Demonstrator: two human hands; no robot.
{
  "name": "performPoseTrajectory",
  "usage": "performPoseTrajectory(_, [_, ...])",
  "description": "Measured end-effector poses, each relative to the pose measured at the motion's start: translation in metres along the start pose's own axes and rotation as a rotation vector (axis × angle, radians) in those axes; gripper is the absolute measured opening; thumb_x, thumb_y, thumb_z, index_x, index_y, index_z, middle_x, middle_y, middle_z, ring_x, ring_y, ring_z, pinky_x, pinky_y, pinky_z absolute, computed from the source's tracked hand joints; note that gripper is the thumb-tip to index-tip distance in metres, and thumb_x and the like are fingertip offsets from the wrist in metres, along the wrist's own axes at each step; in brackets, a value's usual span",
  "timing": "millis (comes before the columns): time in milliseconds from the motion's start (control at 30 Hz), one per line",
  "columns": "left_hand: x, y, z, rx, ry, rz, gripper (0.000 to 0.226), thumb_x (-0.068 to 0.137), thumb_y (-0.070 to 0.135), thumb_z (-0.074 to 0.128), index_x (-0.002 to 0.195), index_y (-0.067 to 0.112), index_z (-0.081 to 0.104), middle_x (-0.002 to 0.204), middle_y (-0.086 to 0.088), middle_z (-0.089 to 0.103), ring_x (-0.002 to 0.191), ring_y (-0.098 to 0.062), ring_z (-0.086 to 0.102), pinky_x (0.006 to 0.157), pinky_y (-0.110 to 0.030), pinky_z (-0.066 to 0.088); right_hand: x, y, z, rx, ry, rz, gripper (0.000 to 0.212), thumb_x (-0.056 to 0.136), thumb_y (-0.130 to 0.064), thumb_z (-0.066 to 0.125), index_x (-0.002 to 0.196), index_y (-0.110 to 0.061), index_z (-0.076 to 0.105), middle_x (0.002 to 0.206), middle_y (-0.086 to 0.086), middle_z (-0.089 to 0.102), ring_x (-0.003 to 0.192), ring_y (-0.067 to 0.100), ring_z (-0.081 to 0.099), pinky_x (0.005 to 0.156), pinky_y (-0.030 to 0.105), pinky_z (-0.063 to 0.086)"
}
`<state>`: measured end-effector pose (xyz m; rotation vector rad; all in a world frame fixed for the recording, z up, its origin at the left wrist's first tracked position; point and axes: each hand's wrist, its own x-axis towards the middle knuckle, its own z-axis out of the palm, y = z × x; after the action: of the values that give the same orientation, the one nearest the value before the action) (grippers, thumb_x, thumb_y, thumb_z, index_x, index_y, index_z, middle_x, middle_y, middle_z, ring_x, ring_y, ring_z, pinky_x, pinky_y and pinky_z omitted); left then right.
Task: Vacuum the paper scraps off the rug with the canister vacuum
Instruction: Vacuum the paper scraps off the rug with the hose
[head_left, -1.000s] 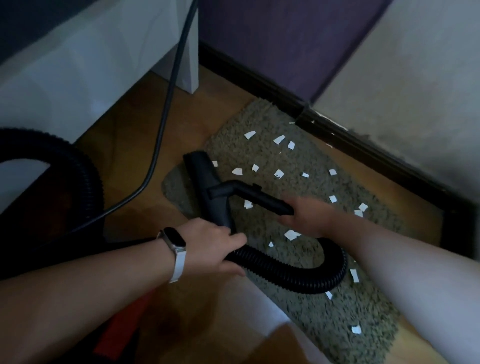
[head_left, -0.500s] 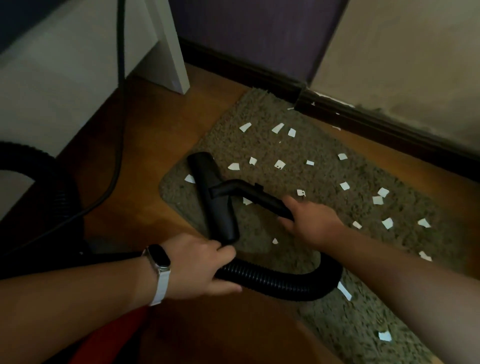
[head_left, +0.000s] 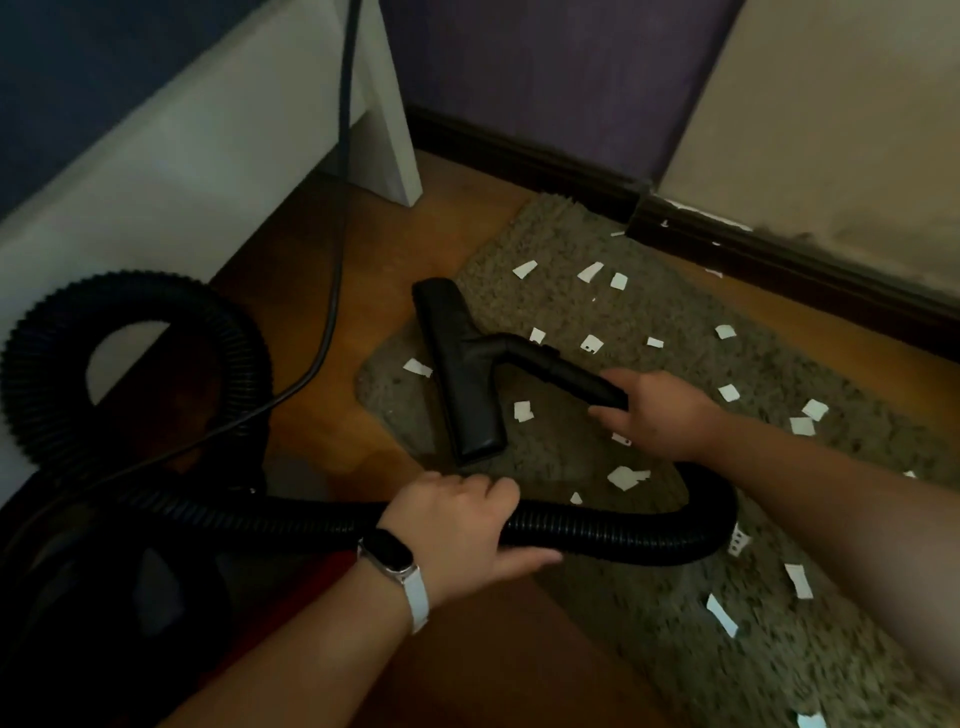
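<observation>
1. The left hand (head_left: 457, 525), with a white-strapped watch (head_left: 400, 571) on its wrist, is closed around the black ribbed hose (head_left: 613, 535), fingers over the top.
2. The right hand (head_left: 660, 410) grips the end of the black wand (head_left: 571, 371), fingers curled around it.
3. The nozzle (head_left: 462, 369) lies at the left edge of the rug (head_left: 675, 623).
4. White paper scraps (head_left: 627, 477) are scattered over the rug – some just beside the nozzle.
5. The canister vacuum (head_left: 130, 571) is a dark shape at the lower left – details hard to see.

Black wand (head_left: 571, 371) in the right hand (head_left: 665, 415), black ribbed hose (head_left: 597, 535) in the left hand (head_left: 457, 525); white paper scraps (head_left: 523, 410) dot the grey-brown rug (head_left: 519, 312).
</observation>
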<state>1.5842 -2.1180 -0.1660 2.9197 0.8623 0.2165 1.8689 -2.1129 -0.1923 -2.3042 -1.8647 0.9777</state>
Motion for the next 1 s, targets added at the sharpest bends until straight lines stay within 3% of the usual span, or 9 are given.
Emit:
performPoseTrajectory(233, [0.010,0.010,0.003,0.002,0.106,-0.226,0.062,0.083,0.083,0.032,0.072,0.027,0.056,0.058,0.010,0.055,0.047,-0.012,0.054,0.048,-0.025,0.044,0.023,0.018,-0.019,0.050,0.143,0.137,0.033,0.097,-0.046,0.055,0.123,-0.025,0.056,0.083,-0.001,0.063,0.073,0.019,0.064,0.062,0.032,0.051])
performPoseTrajectory(367, [0.029,0.000,0.003,0.014,0.131,-0.274,0.062,0.082,0.084,0.032,0.071,0.028,0.057,0.058,0.012,0.054,0.047,-0.010,0.053,0.047,-0.022,0.041,0.034,0.023,-0.037,0.037,0.196,0.178,0.037,0.097,-0.047,0.054,0.124,-0.023,0.056,0.084,0.001,0.061,0.076,0.023,0.063,0.071,0.041,0.057])
performPoseTrajectory(433, [0.034,-0.005,0.006,-0.012,0.114,-0.281,0.066,0.082,0.085,0.027,0.074,0.028,0.059,0.060,0.013,0.055,0.049,-0.010,0.054,0.048,-0.023,0.044,0.039,0.022,-0.044,0.021,0.222,0.171,0.037,0.098,-0.046,0.053,0.125,-0.021,0.055,0.082,-0.001,0.057,0.077,0.024,0.062,0.070,0.038,0.055])
performPoseTrajectory(600, [0.041,-0.007,0.011,-0.049,0.097,-0.314,0.069,0.080,0.087,0.022,0.077,0.029,0.059,0.059,0.014,0.052,0.049,-0.005,0.053,0.040,-0.023,0.045,0.047,0.015,-0.061,-0.058,0.146,0.179,0.038,0.098,-0.046,0.052,0.128,-0.022,0.054,0.081,-0.004,0.055,0.075,0.019,0.059,0.063,0.032,0.048])
performPoseTrajectory(733, [0.042,-0.005,0.016,-0.146,0.020,-0.368,0.074,0.073,0.092,0.019,0.085,0.031,0.060,0.066,0.015,0.055,0.058,-0.004,0.056,0.048,-0.025,0.050,0.043,0.024,-0.064,-0.072,0.106,0.216,0.036,0.099,-0.043,0.052,0.129,-0.022,0.054,0.082,-0.003,0.057,0.069,0.013,0.056,0.056,0.029,0.043])
performPoseTrajectory(867, [0.042,-0.004,0.019,-0.176,-0.038,-0.362,0.075,0.069,0.092,0.020,0.092,0.033,0.059,0.073,0.016,0.055,0.066,-0.003,0.057,0.055,-0.024,0.051,0.034,0.036,-0.053,-0.039,0.103,0.260,0.041,0.099,-0.045,0.051,0.134,-0.024,0.051,0.085,0.000,0.060,0.071,0.016,0.061,0.056,0.030,0.049])
performPoseTrajectory(1000, [0.040,-0.003,0.022,-0.161,0.012,-0.322,0.074,0.073,0.092,0.020,0.087,0.032,0.061,0.069,0.016,0.055,0.061,-0.004,0.057,0.049,-0.025,0.050,0.021,0.051,-0.043,0.034,0.116,0.312,0.045,0.099,-0.045,0.051,0.139,-0.024,0.048,0.085,0.002,0.061,0.073,0.020,0.064,0.067,0.038,0.059])
